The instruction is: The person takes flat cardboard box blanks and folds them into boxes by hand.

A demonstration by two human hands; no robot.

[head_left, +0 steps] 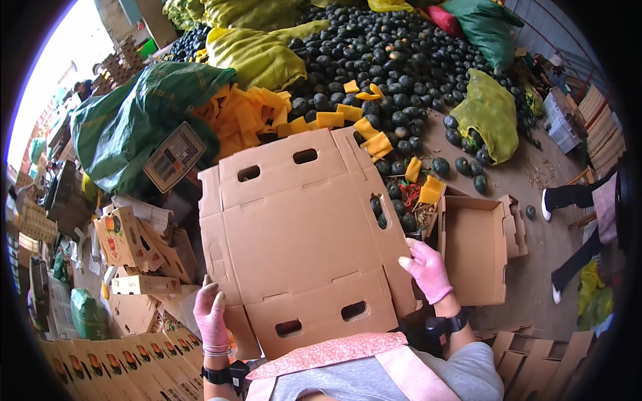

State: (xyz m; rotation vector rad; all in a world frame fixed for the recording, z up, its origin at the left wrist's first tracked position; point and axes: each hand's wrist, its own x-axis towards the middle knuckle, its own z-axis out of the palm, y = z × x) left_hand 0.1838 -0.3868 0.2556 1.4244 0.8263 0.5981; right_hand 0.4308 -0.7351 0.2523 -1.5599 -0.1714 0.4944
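A flat, unfolded cardboard box with oval handholes lies spread out in front of my body, its plain brown side up. My left hand, in a pink glove with bare fingertips, holds the box by its lower left edge. On the opposite side my right hand, gloved the same way, grips the right edge, thumb near the top surface. Some fingers of both hands are hidden by the cardboard.
Dark green squashes form a big heap ahead, with yellow net sacks around it. An open cardboard box stands at right. Printed cartons are stacked at left; a row of flat cartons stands below. A person's legs show far right.
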